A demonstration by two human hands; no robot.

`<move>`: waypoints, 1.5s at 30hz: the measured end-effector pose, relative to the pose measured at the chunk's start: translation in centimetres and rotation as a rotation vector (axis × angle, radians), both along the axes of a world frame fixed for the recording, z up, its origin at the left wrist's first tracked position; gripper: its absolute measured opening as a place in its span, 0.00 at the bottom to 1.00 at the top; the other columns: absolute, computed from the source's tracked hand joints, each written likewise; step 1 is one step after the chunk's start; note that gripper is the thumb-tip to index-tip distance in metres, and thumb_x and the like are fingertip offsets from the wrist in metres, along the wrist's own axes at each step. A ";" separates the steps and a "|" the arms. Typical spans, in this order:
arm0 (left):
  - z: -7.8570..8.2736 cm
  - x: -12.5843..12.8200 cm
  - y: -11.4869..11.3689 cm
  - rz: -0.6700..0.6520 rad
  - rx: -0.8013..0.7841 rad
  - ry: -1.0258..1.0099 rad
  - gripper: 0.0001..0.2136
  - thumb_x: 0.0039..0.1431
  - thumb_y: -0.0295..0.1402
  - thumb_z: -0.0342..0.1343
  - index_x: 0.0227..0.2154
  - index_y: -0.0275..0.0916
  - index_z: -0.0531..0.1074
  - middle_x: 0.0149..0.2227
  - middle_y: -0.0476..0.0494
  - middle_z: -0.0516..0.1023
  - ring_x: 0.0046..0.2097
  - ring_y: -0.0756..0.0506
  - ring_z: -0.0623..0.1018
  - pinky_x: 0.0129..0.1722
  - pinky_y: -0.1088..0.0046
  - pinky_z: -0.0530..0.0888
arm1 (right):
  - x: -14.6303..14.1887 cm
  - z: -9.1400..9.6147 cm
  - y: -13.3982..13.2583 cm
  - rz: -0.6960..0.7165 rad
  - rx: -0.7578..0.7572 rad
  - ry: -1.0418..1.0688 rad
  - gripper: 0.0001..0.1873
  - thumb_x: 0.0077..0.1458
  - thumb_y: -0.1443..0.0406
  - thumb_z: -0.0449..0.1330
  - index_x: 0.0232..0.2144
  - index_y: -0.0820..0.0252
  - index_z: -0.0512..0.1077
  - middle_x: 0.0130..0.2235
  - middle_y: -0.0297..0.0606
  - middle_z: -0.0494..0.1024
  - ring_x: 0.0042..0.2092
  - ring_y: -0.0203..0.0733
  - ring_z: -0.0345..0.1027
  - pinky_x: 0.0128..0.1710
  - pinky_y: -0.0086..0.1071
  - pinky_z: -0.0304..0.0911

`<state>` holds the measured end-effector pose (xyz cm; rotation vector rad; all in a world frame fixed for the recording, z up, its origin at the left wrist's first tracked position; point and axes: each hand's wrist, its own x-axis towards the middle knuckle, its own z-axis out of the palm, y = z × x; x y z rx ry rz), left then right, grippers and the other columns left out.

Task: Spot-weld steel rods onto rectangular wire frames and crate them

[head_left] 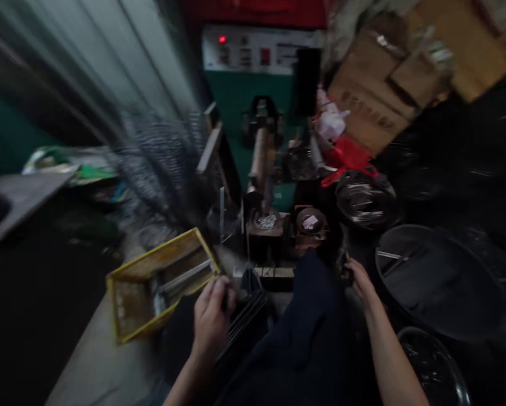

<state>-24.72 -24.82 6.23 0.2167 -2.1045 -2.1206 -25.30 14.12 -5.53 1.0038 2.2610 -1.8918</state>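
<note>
Crate (151, 255) is set, presumably for reach, beside the left hand (213, 309), whose grip, like the right hand's (362, 280), is blurred beyond telling.

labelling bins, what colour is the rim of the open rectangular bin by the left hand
The open rectangular bin's rim is yellow; the head view shows it.

A small, blurred dark object (225, 300) in the left grip (213, 309); a dark, yellow-flecked item (345, 269) in the right grip (360, 279)
</note>
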 end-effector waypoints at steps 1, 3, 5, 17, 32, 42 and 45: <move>-0.3 0.4 0.1 -0.012 0.069 -0.034 0.11 0.58 0.43 0.54 0.31 0.40 0.69 0.18 0.53 0.62 0.20 0.51 0.61 0.20 0.77 0.61 | 1.1 1.2 -1.1 0.015 -0.033 0.068 0.16 0.55 0.59 0.55 0.42 0.65 0.71 0.33 0.39 0.75 0.31 0.39 0.70 0.28 0.29 0.66; -0.8 1.4 0.0 -0.064 0.232 -0.072 0.12 0.62 0.43 0.51 0.33 0.39 0.68 0.18 0.54 0.61 0.20 0.53 0.59 0.20 0.79 0.57 | 2.9 4.1 -3.8 0.057 -0.094 0.219 0.20 0.51 0.57 0.60 0.44 0.62 0.72 0.35 0.38 0.76 0.29 0.37 0.69 0.28 0.28 0.65; -1.2 2.5 0.0 -0.110 0.321 -0.069 0.12 0.63 0.43 0.51 0.33 0.38 0.68 0.18 0.54 0.62 0.21 0.53 0.58 0.21 0.80 0.56 | 4.0 7.0 -7.4 0.178 -0.158 0.311 0.23 0.49 0.57 0.63 0.47 0.61 0.72 0.35 0.38 0.76 0.26 0.35 0.65 0.26 0.28 0.63; -2.4 5.9 -0.7 -0.170 0.302 0.045 0.14 0.66 0.44 0.47 0.33 0.39 0.66 0.20 0.55 0.63 0.22 0.52 0.60 0.25 0.77 0.60 | 4.9 9.1 -26.4 0.585 -0.090 0.389 0.15 0.57 0.54 0.58 0.40 0.58 0.71 0.40 0.37 0.75 0.42 0.42 0.68 0.38 0.32 0.71; -3.9 6.1 -0.9 -0.381 0.199 0.049 0.11 0.65 0.43 0.48 0.37 0.40 0.64 0.25 0.51 0.67 0.25 0.50 0.65 0.26 0.74 0.62 | 3.2 9.2 -27.4 0.648 0.229 0.416 0.13 0.62 0.54 0.50 0.35 0.56 0.66 0.32 0.33 0.72 0.36 0.40 0.66 0.39 0.32 0.62; -1.2 7.2 -0.7 -0.506 0.363 -0.034 0.12 0.66 0.45 0.46 0.35 0.40 0.62 0.22 0.54 0.65 0.21 0.52 0.63 0.23 0.76 0.61 | 3.6 9.5 -26.6 0.633 0.225 0.591 0.16 0.65 0.52 0.45 0.34 0.56 0.62 0.31 0.35 0.68 0.33 0.40 0.62 0.35 0.33 0.60; 0.0 7.1 -1.4 -0.476 0.381 -0.028 0.13 0.66 0.44 0.46 0.34 0.40 0.62 0.21 0.55 0.63 0.20 0.54 0.60 0.21 0.78 0.59 | 2.8 9.6 -27.6 0.601 0.244 0.663 0.16 0.65 0.52 0.45 0.35 0.56 0.62 0.30 0.35 0.67 0.33 0.40 0.62 0.35 0.33 0.60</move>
